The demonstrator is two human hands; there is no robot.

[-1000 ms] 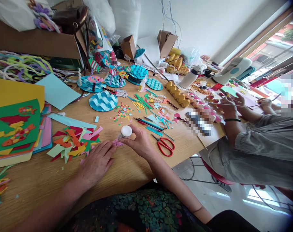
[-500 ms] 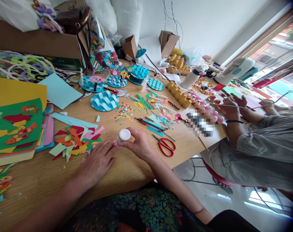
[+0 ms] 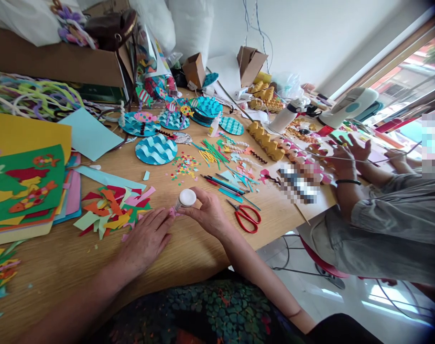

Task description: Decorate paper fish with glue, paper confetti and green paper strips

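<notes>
My right hand (image 3: 210,215) grips a small white bottle (image 3: 187,198) with its round white end facing up. The bottle's lower end is mostly hidden by my fingers. Flat on the table lies my left hand (image 3: 149,236), its outstretched fingertips pressing on a small pink paper piece (image 3: 172,210). Bottle and paper are close together; I cannot tell whether they touch. Left of them is a pile of coloured paper scraps (image 3: 113,208). Red-handled scissors (image 3: 248,219) rest open to the right of my right hand.
Pens (image 3: 222,185), paper dots (image 3: 184,167) and a blue wavy disc (image 3: 156,150) lie beyond my hands. Coloured sheets (image 3: 27,186) are stacked at left. A white-and-grey bottle (image 3: 284,117) stands farther back. At right, another person's hands (image 3: 346,157) are over the table.
The white bottle in my right hand has shifted slightly to the right and tilted, showing more of the pink paper. My left hand stays in place. The other person's fingers have spread.
</notes>
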